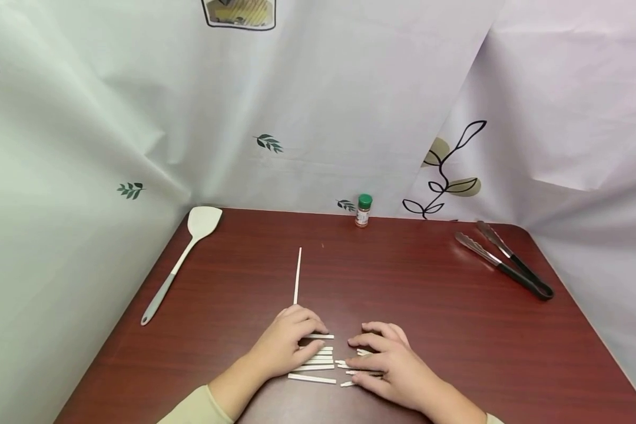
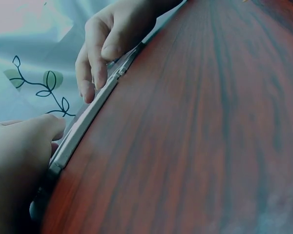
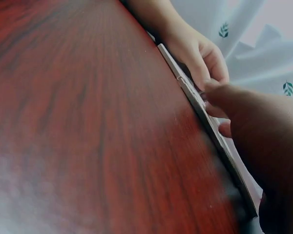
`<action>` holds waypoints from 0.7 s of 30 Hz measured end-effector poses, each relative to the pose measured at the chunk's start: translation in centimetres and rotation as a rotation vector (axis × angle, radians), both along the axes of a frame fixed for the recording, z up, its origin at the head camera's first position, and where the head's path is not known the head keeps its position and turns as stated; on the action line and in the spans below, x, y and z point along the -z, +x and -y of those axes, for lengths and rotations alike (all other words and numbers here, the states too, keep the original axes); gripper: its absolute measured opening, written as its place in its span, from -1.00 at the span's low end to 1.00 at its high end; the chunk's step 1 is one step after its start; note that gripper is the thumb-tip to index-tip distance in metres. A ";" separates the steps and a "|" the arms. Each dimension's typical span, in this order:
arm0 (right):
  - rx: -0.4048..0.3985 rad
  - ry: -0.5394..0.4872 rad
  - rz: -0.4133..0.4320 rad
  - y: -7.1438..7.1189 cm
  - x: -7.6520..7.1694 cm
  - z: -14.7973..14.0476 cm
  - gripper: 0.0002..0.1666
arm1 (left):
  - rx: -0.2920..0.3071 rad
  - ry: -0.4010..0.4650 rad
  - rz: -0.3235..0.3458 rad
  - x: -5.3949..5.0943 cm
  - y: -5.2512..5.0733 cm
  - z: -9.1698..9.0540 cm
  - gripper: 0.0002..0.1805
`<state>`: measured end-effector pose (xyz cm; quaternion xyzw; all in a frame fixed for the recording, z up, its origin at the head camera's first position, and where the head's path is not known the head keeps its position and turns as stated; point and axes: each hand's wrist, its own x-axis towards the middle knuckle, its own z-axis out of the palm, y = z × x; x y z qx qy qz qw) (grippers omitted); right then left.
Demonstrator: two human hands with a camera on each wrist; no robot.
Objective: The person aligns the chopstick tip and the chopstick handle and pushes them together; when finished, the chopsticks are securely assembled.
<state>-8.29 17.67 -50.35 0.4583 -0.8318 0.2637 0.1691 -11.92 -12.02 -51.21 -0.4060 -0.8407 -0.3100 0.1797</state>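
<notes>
Beneath the left hand, white sticks lie left-to-right.

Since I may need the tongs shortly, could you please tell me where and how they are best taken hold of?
Probably by the black handles, near their joined end, coming from above on the near side with the right hand. The tongs lie flat with arms spread, metal tips facing away and the joined end nearer, so one grasp could span both handles.
</notes>
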 end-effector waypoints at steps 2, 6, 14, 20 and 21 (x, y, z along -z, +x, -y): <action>-0.046 -0.006 -0.017 0.0 0.0 0.1 -0.65 | 0.000 -0.001 0.010 -0.1 0.0 0.1 -0.86; -0.135 -0.042 -0.051 -0.1 0.0 0.3 -0.62 | -0.001 -0.008 0.038 -0.1 0.0 0.3 -0.87; -0.175 -0.082 -0.071 0.0 0.1 -0.5 -0.73 | 0.015 0.013 0.019 0.1 0.0 0.3 -0.88; -0.135 -0.114 -0.054 0.2 0.1 -1.4 -0.70 | 0.035 0.012 0.002 0.2 -0.2 0.4 -0.87; -0.117 -0.127 -0.053 0.2 0.1 -1.5 -0.68 | 0.036 0.009 0.003 0.2 -0.1 0.4 -0.86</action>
